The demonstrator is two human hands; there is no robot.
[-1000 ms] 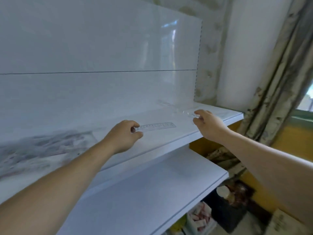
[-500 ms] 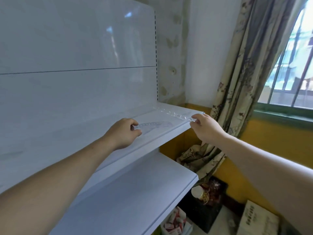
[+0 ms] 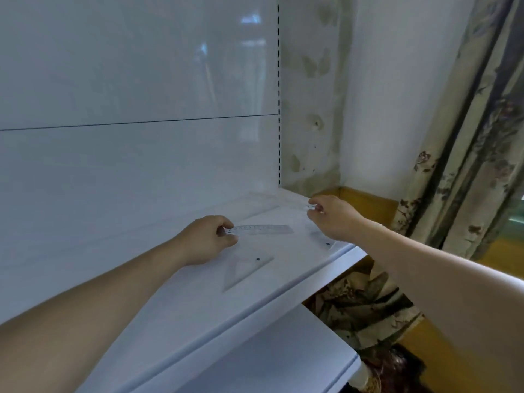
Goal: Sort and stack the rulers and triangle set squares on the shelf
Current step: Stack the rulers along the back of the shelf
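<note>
Clear ruler [image 3: 262, 229] pinched by left hand [image 3: 205, 241], clear plastic piece [image 3: 309, 207] pinched by right hand [image 3: 336, 218]

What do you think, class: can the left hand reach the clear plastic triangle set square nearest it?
Probably yes. The clear plastic triangle set square lies flat just beside the left hand, nothing between them, though that hand pinches a clear plastic ruler.

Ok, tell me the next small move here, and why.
Probably carry the strip in the right hand over onto the ruler, if it proves to be a ruler too; it is too clear to tell. The left hand pinches the ruler's left end, the right hand pinches the strip at the shelf's far right, and a set square lies flat in front.
</note>
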